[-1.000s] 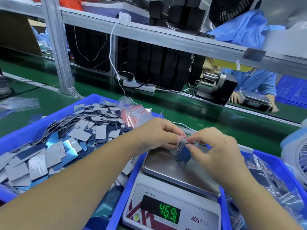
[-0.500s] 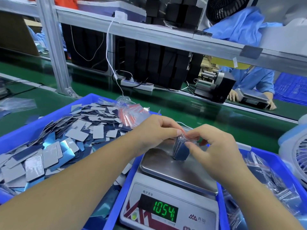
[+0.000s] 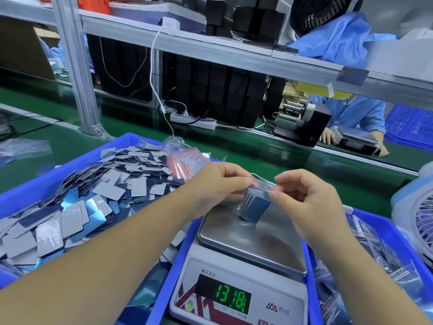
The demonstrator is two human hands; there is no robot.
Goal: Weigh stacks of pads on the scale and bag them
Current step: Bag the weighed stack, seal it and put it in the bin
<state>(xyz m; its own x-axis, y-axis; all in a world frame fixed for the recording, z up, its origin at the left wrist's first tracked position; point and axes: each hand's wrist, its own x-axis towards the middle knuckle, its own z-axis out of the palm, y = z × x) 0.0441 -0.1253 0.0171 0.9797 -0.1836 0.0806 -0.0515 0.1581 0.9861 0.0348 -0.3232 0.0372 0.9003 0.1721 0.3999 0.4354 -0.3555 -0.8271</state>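
Observation:
A stack of blue and grey pads inside a clear zip bag [image 3: 255, 207] stands on the steel pan of a white digital scale [image 3: 236, 233]. The green display [image 3: 230, 299] reads 13.18. My left hand [image 3: 219, 184] pinches the bag's red-lined top edge on the left side. My right hand [image 3: 307, 198] pinches the same edge on the right. A blue bin [image 3: 30, 184] at left holds a heap of loose pads [image 3: 77, 198]. Empty red-striped zip bags [image 3: 185, 158] lie on the heap's far corner.
A blue bin [image 3: 379, 228] at right holds filled bags [image 3: 372, 273]. A white fan [image 3: 419, 214] stands at the far right. Beyond lie a green conveyor belt [image 3: 257, 156], a power strip [image 3: 194, 120] and a metal shelf frame [image 3: 75, 66]. Across the belt a person in blue [image 3: 356, 113] works at another scale.
The bag's bottom now tilts toward me on the pan and both hands have spread apart along its top edge. The display went from 46.9 through 105.4 to 13.18.

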